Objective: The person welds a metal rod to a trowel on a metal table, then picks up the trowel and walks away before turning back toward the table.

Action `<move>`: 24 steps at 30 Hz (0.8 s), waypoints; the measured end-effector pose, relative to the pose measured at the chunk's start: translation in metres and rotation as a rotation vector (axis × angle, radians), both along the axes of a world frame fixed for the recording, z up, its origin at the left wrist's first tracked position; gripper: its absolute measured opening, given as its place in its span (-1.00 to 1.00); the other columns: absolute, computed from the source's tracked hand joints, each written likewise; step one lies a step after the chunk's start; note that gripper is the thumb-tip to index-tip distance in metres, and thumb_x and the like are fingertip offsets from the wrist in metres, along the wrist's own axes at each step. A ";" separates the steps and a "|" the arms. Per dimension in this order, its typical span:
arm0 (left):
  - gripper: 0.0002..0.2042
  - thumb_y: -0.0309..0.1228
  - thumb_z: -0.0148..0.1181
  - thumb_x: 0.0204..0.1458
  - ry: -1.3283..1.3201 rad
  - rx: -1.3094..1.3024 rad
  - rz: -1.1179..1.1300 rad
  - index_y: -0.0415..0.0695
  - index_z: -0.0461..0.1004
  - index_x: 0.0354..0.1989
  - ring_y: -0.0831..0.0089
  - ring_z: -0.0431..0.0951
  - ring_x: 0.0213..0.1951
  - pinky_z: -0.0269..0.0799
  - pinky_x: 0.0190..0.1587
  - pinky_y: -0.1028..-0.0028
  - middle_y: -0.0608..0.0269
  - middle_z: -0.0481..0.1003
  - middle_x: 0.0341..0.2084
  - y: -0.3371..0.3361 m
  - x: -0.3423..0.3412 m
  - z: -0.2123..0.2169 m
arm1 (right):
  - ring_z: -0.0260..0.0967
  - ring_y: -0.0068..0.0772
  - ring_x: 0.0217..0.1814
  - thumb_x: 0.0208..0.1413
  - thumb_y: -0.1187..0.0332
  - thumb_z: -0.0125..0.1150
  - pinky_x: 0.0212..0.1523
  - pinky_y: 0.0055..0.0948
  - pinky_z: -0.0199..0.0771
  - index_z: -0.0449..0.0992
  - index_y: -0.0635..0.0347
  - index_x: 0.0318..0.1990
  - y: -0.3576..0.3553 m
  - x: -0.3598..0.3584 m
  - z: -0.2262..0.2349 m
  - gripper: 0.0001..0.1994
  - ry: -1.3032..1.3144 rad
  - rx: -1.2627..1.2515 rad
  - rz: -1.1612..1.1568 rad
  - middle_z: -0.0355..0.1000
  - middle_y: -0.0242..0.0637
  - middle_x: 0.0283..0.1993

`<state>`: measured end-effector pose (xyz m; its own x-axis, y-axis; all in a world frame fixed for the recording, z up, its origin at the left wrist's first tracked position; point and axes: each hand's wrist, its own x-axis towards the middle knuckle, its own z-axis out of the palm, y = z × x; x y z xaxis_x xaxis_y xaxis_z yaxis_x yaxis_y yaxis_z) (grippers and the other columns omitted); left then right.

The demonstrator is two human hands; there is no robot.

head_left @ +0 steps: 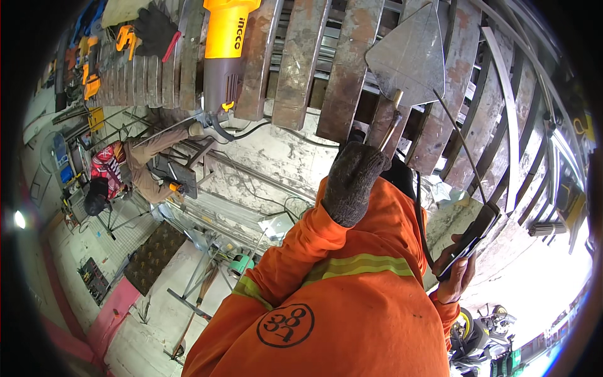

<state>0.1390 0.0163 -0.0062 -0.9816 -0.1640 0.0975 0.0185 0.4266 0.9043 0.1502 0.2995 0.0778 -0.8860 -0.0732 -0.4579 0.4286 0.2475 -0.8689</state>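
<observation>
My left hand (353, 182), in a dark grey knit glove, is closed round the lower end of a thin metal rod (391, 133). The rod meets a grey, pointed trowel blade (409, 60) lying on the slatted steel bench (352, 69); the exact joint is hard to make out. My bare right hand (457, 270) grips a long black tool (475, 235) that looks like a welding electrode holder. From its upper end a thin dark rod (461, 141) slants up toward the blade, its tip close to the blade's lower right edge.
A yellow and grey angle grinder (225, 56) rests at the bench's left, its cable (251, 131) trailing below. A dark glove (157, 30) lies farther left. Long metal strips (504, 113) lie right. Another person (113, 164) works low at far left. A motorcycle (482, 336) stands lower right.
</observation>
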 end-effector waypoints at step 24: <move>-0.87 -0.64 -0.01 0.21 0.043 -0.101 0.075 -0.32 0.46 -0.15 0.14 0.50 -0.29 0.48 -0.24 0.29 0.00 0.48 -0.32 0.010 -0.005 0.002 | 0.16 -0.65 -0.70 0.30 -0.16 -0.09 -0.67 -0.63 0.10 0.31 0.41 0.09 -0.004 -0.005 0.002 -0.35 0.024 0.059 0.011 0.29 -0.40 -0.56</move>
<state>0.1341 0.0262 -0.0046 -0.9615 -0.2241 0.1587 0.0208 0.5167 0.8559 0.1448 0.2952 0.0801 -0.8962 -0.0566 -0.4400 0.4044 0.3035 -0.8627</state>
